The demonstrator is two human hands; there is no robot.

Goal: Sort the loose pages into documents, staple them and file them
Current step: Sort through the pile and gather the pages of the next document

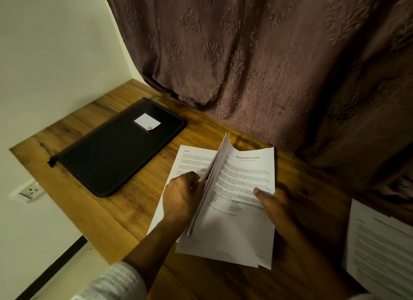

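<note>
In the head view, the loose pages lie near the middle of the wooden desk (134, 221), their long axis running away from the person and leaning slightly right. They are parted like an open book. The left hand (182, 199) curls its fingers round a lifted sheaf (215, 174), which stands almost on edge between the two hands. A single printed sheet (190, 161) lies flat on the desk beneath and to the left of it. The right hand (277, 207) lays its thumb on the transcript stack (243, 188). Its fingers are hidden under the paper, so it appears to pinch that stack from its right edge. The sheaf is therefore in the left hand's keeping and would likely tip leftward, onto the flat sheet. The black zip folder (118, 147) lies closed, well apart at the far left and nearer the left hand. A second paper pile (380, 250) sits at the right edge, nearer the right hand. No stapler is visible.
</note>
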